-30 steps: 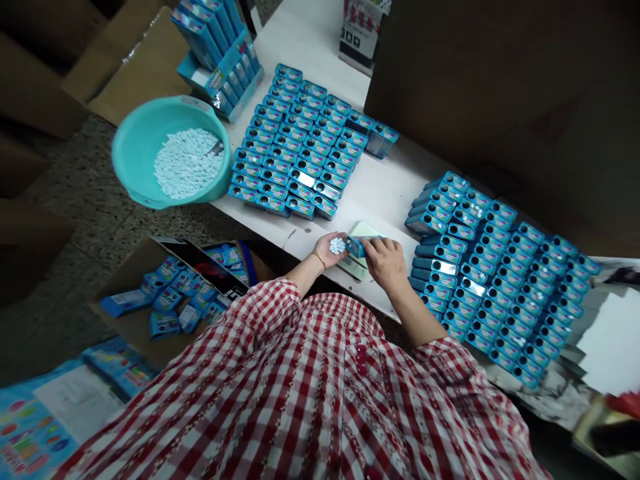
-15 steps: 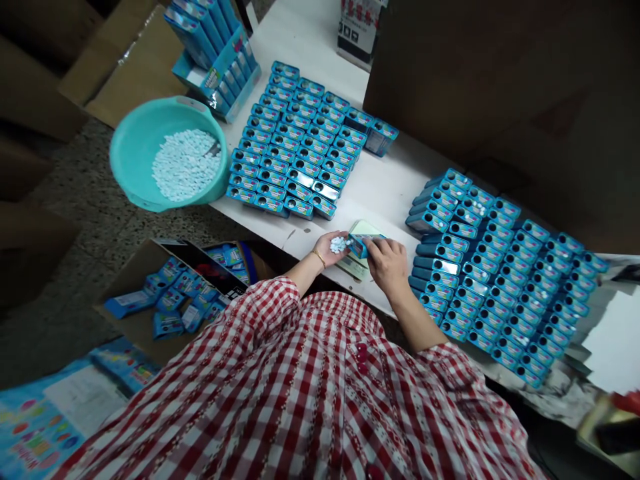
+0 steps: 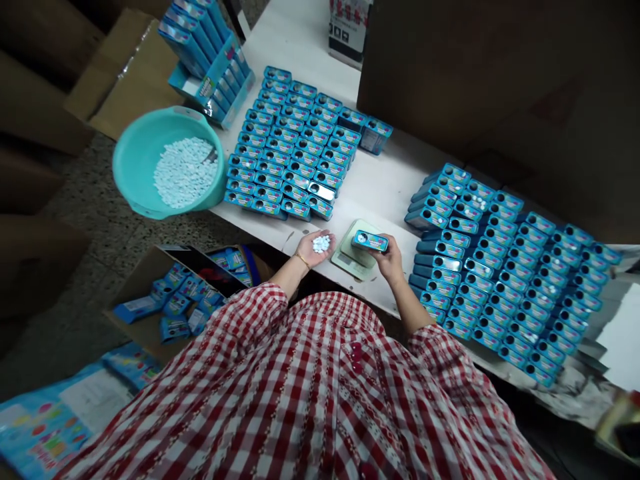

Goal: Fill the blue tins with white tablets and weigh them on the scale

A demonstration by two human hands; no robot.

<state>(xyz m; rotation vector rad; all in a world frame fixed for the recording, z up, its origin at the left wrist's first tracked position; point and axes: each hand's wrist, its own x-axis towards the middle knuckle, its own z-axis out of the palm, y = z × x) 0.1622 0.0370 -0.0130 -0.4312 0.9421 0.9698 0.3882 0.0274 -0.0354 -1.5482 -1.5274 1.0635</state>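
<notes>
My left hand lies palm up with its fingers spread, cupping a small heap of whitish candies. To its right, my right hand grips a blue tin by its far right end. The tin is upright, and white candies show in the round hole of its top. Below it on the table lies a pale green weighing scale, partly covered by the tin in this view.
Rows of blue tins stand beyond my left hand, more tins on the right. A turquoise basin of candies is at the left. Below it a carton holds blue packs. A large brown panel borders the table's back.
My right hand has turned the tin from tipped over my left palm to upright and moved it away. My left hand has drawn slightly left with the candies.
</notes>
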